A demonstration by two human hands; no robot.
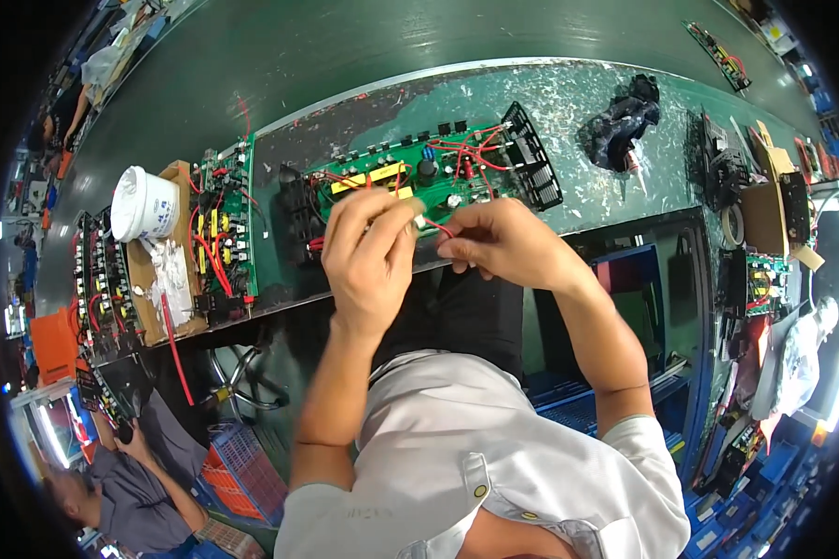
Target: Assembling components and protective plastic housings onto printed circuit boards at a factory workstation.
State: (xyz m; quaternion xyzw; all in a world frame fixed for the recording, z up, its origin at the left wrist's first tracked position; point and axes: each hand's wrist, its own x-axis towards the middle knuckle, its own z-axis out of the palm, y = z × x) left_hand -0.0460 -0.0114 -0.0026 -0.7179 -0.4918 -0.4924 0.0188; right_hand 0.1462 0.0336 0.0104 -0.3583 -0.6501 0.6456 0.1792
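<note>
A green circuit board (429,172) with yellow transformers, red wires and black end panels lies on the bench in front of me. Over its near edge, my right hand (505,244) pinches a thin red wire (436,226). Close beside it, my left hand (371,252) has its fingers closed at the wire's other end, where a small whitish tip (419,222) shows at the fingertips. The left fingers are slightly blurred and cover part of the board. A black vented end panel (533,156) stands at the board's right side.
A white tub (145,205) stands on a cardboard box (179,177) at left, between more circuit boards (226,224). A crumpled black bag (622,121) lies at right, near a tape roll (732,225). Another person (144,484) works at lower left, beside an orange crate (233,475).
</note>
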